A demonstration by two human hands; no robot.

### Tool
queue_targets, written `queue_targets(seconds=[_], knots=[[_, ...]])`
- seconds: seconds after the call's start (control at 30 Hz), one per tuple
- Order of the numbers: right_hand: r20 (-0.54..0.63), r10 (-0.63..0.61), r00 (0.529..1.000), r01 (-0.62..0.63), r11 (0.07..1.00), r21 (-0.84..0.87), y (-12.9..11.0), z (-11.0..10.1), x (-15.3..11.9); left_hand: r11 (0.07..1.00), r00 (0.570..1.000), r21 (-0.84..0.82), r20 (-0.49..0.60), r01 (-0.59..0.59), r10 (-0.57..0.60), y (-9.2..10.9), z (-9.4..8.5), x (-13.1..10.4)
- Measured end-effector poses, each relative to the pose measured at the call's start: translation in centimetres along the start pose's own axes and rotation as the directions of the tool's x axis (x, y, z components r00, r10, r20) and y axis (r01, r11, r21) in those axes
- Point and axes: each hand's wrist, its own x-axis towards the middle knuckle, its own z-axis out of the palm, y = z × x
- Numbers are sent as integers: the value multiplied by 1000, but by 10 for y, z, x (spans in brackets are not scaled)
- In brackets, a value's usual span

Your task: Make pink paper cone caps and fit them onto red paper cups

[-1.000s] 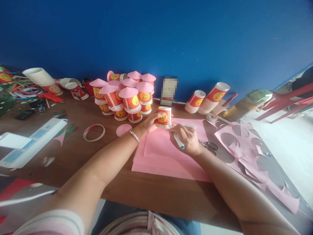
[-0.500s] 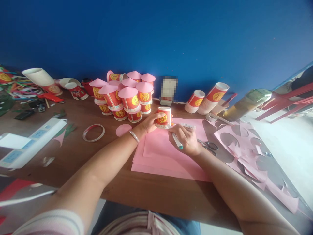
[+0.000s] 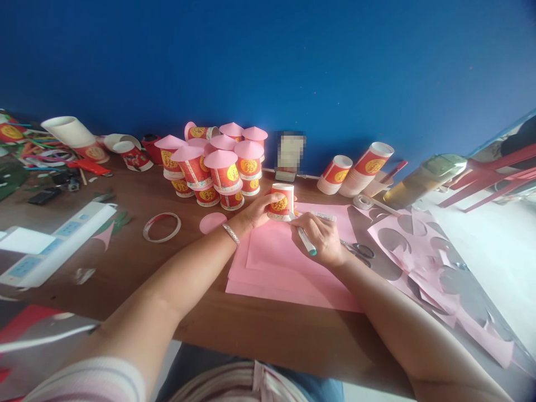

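Note:
My left hand (image 3: 262,210) is wrapped round a red and white paper cup (image 3: 280,201) with a yellow emblem, keeping it upright over the pink paper sheets (image 3: 285,265). In my right hand (image 3: 320,240) is a white marker pen (image 3: 307,242) with a green end; its tip is at the cup's lower right side. Whether the tip touches the cup I cannot tell. Scissors (image 3: 360,250) lie just right of my right hand, partly hidden by it. A pink paper disc (image 3: 213,223) lies beside my left wrist.
Stacked cups with pink cone tops (image 3: 221,159) stand at the back. A phone (image 3: 290,153), blurred, leans against the wall. Nested cups (image 3: 367,167) and a bottle (image 3: 422,178) stand right, above cut pink scraps (image 3: 435,273). Left are a tape roll (image 3: 161,228) and a power strip (image 3: 62,240).
Hardly anything differs. The whole view has shifted very slightly, and both hands keep the same hold on the cup and the marker pen.

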Motion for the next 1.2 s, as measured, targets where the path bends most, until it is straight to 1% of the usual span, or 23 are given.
queue_targets(seconds=[0.23, 0.37, 0.57, 0.7, 0.87, 1.07, 1.2], knots=[[37, 9, 999, -9, 1000, -13, -1, 0, -1, 1000, 1000, 5, -12, -6, 6, -1, 1, 0], [25, -19, 1000, 19, 1000, 18, -5, -2, 1, 1000, 1000, 1, -15, -11, 11, -2, 1, 1], [68, -77, 995, 75, 997, 33, -8, 1, -2, 1000, 998, -6, -55, 7, -7, 2, 7, -1], [73, -69, 995, 67, 997, 30, -7, 1, -2, 1000, 999, 9, -48, 17, -17, 3, 8, -1], [117, -63, 991, 63, 998, 0, -5, 0, -2, 1000, 999, 6, -46, 14, -13, 3, 8, -2], [81, -74, 994, 75, 997, -7, -5, 1, 0, 1000, 999, 8, -49, 12, -11, 4, 8, -3], [62, -74, 995, 75, 997, -5, -6, 0, 0, 1000, 998, -19, -58, 2, -3, 1, 5, -1]])
